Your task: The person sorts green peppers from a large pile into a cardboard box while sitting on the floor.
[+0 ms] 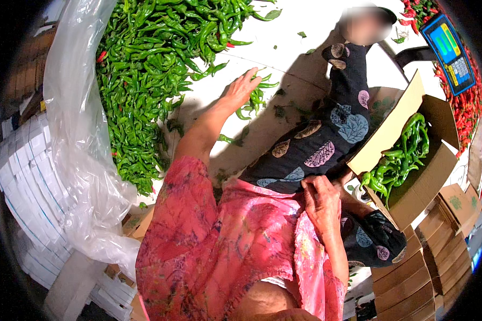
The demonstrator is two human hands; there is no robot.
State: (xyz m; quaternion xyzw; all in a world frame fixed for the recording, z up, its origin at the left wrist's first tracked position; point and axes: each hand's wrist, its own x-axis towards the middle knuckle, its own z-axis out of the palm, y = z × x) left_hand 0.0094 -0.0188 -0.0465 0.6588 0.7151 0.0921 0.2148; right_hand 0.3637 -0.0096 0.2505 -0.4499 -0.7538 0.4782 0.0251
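My left hand (244,89) reaches out over the white floor sheet with its fingers extended. Beside and partly under it lie a few green chili peppers (256,100). To its left spreads a large heap of green chili peppers (144,76). My right hand (322,200) rests at my lap with bent fingers, by the hem of the pink patterned shirt (249,224) and the black leaf-print trousers (305,156). Whether it pinches the cloth, I cannot tell. An open cardboard box (427,186) stands tilted to the right, with green peppers (401,156) inside.
A scale display (448,54) stands at the upper right before a heap of red peppers (468,116). Flattened cardboard (401,277) is stacked at the lower right. Clear plastic sheeting (80,120) hangs along the left, over a white stack (32,160). My leg stretches across the sheet.
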